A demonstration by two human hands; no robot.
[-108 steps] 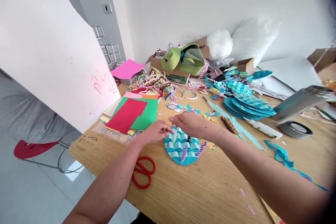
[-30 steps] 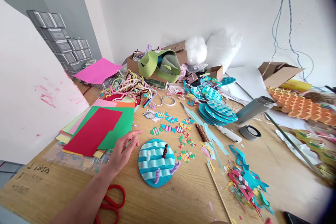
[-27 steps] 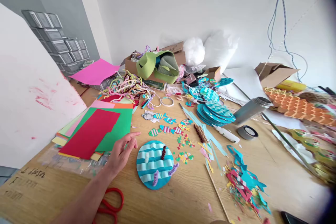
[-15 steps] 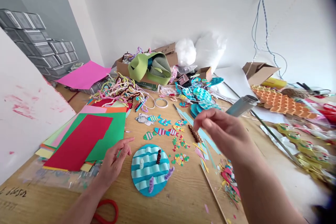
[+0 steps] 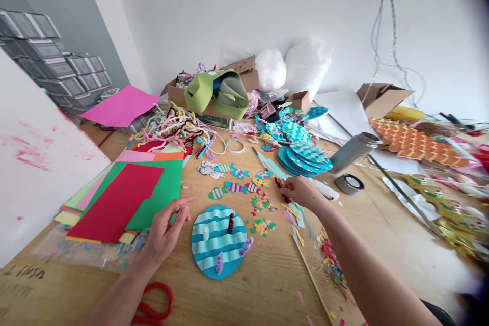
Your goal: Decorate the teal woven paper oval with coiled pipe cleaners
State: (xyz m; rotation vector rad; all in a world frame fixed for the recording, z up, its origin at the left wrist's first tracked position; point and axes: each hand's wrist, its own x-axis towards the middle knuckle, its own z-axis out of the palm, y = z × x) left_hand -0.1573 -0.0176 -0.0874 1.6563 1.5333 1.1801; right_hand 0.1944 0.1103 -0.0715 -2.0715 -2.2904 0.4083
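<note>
A round blue paper disc [image 5: 218,241] with woven wave strips and several curled pipe-cleaner pieces lies on the wooden table [image 5: 263,290] in front of me. My left hand [image 5: 165,229] rests just left of the disc, fingers loosely spread, holding nothing. My right hand [image 5: 301,191] reaches past the disc and closes its fingertips on a brown coiled pipe cleaner [image 5: 281,189] lying beside loose light-blue strips. Small colourful paper fish [image 5: 234,187] lie in a row between the disc and that hand.
A stack of coloured paper [image 5: 128,198] lies at left, red scissors [image 5: 153,305] near the front edge. Behind are a stack of blue discs [image 5: 303,158], a metal flask [image 5: 353,150], a tape roll [image 5: 348,183], a pipe-cleaner pile [image 5: 173,125], boxes, and a thin wooden stick [image 5: 311,277].
My right hand, which came into view raised half a second ago, has dropped to the table and closed on the brown coiled pipe cleaner. My left hand stays beside the disc.
</note>
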